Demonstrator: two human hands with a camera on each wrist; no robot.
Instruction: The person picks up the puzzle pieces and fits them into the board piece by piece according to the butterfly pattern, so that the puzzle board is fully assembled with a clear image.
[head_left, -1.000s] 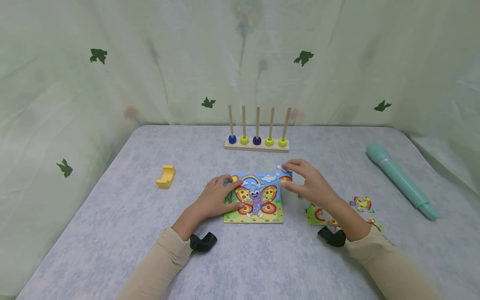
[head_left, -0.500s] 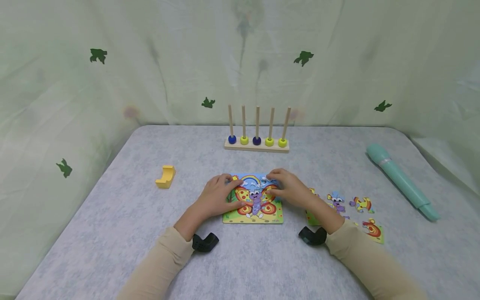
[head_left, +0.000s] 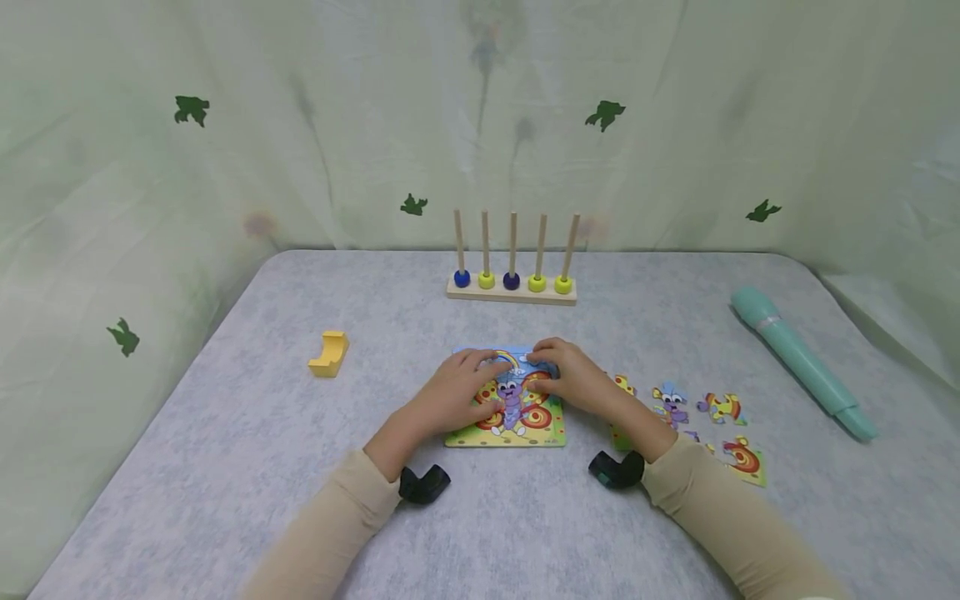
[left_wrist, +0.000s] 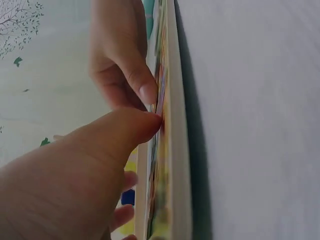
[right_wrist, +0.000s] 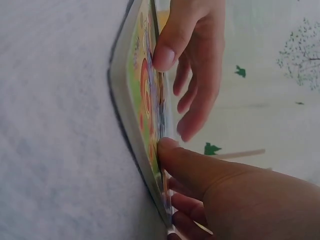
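2 hands [head_left: 454,393] [head_left: 576,375] touch butterfly puzzle [head_left: 517,421]

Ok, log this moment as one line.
left hand: touching flat, rectangular, multicoloured butterfly puzzle board; right hand: at its far-right part; loose multicoloured jigsaw pieces: right of board

A flat rectangular puzzle board [head_left: 513,414], printed with a purple, red-winged butterfly beneath a rainbow, lies picture-side up on the counter [head_left: 517,525], with loose, brightly coloured puzzle pieces [head_left: 724,408] scattered to its right.
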